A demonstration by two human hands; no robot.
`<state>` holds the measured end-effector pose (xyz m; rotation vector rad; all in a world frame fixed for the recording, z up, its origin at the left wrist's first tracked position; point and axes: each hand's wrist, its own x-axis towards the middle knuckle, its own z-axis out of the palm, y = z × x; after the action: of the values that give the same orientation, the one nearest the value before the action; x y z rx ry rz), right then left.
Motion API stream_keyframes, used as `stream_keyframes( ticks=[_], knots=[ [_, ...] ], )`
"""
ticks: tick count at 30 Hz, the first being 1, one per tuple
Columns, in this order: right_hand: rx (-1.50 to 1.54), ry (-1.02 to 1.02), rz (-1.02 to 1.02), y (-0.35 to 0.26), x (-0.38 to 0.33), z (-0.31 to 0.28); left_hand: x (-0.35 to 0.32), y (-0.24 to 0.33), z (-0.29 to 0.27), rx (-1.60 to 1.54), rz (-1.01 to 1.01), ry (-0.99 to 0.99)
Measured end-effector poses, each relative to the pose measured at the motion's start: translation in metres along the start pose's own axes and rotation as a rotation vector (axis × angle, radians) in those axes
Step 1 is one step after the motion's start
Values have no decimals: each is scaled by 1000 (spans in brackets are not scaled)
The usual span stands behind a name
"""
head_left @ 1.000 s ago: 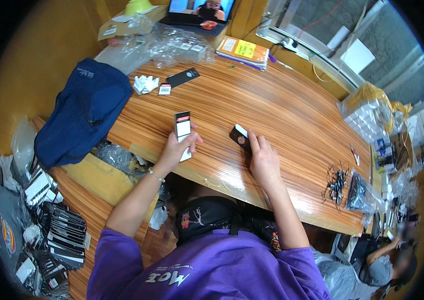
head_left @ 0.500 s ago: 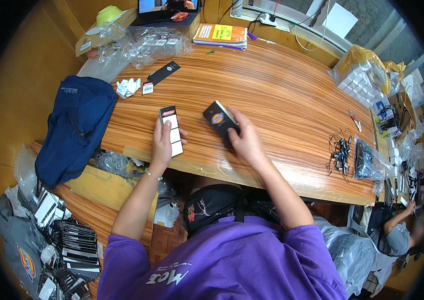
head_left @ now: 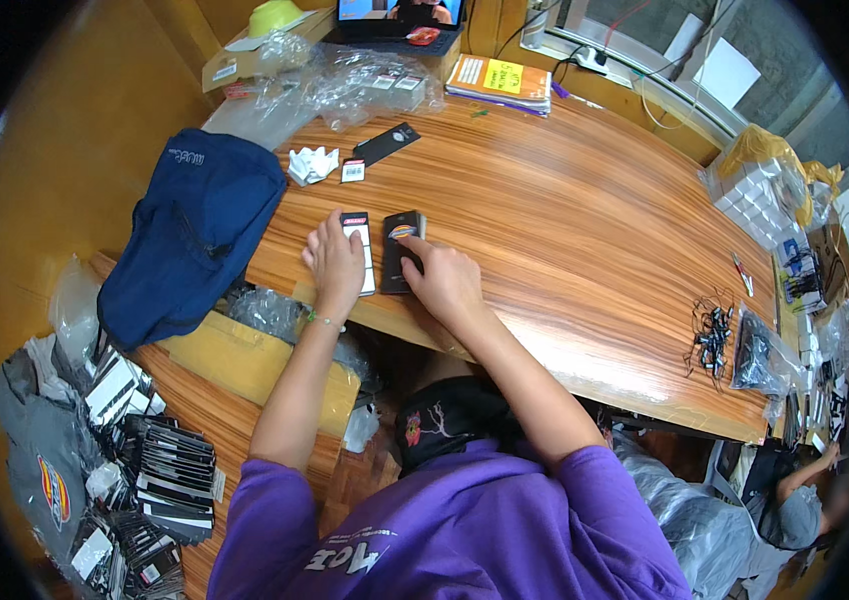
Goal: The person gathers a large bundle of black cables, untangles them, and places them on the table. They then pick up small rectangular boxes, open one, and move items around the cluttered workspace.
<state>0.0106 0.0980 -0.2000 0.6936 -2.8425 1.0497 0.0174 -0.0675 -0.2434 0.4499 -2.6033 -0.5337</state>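
Observation:
On the wooden table lies a stack of narrow hang tags [head_left: 367,262], white panels up, with a black and red top end. My left hand [head_left: 337,265] rests at its left edge, fingers apart and laid over it. Just to the right is a stack of black hang tags [head_left: 397,275] with a colourful oval emblem. My right hand [head_left: 450,282] grips this stack from the right, thumb and a finger on its face; the other fingers are partly hidden. A narrow gap separates the two stacks.
Beyond my hands lie a crumpled white paper [head_left: 314,165], a small label card [head_left: 353,171] and a black tag [head_left: 387,144]. A blue bag [head_left: 195,235] sits left. Black strings [head_left: 711,335] and a snipper [head_left: 743,274] lie right. Many tags [head_left: 175,475] are piled lower left. Another person [head_left: 790,510] sits far right.
Both stacks came down side by side onto the table, the black one moving left and turning upright. My left hand loosened from its grip on the white tags. The view shifted too.

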Motion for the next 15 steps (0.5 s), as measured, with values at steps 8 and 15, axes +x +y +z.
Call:
stream_keyframes(
  ticks=[8,15],
  knots=[
    [-146,67,22,8,-4,-21,3,0,2,-129,60,84],
    [-231,85,65,77,60,-85,6,4,2,-277,-49,127]
  ],
)
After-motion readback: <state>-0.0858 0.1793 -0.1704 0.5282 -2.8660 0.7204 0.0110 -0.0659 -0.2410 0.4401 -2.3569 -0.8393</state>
